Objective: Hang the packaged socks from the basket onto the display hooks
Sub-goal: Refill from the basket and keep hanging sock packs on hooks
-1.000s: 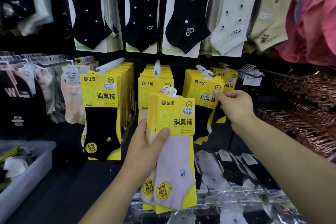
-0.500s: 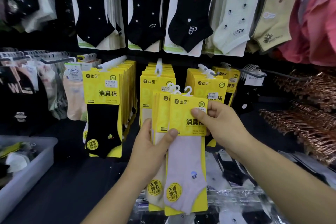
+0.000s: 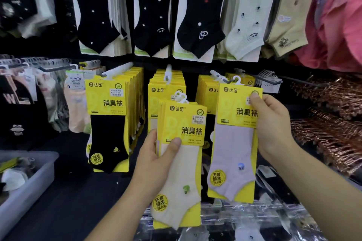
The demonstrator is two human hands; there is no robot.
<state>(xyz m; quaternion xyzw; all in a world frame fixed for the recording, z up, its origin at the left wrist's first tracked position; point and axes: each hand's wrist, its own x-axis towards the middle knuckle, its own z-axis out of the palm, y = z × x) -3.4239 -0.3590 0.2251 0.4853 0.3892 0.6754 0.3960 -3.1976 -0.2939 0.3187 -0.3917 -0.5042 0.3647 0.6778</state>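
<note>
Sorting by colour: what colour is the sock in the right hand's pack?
Pale lilac sock, seen best in the head view.

Yellow-carded lilac sock (image 3: 233, 154) and cream sock (image 3: 182, 172); black white-dotted socks (image 3: 98, 15) above, pink cloth (image 3: 337, 15) right

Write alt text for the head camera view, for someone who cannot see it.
The right hand holds a yellow-carded lilac sock pack up by a white display hook loaded with yellow packs. The left hand grips a stack of similar packs, cream sock in front.
</note>
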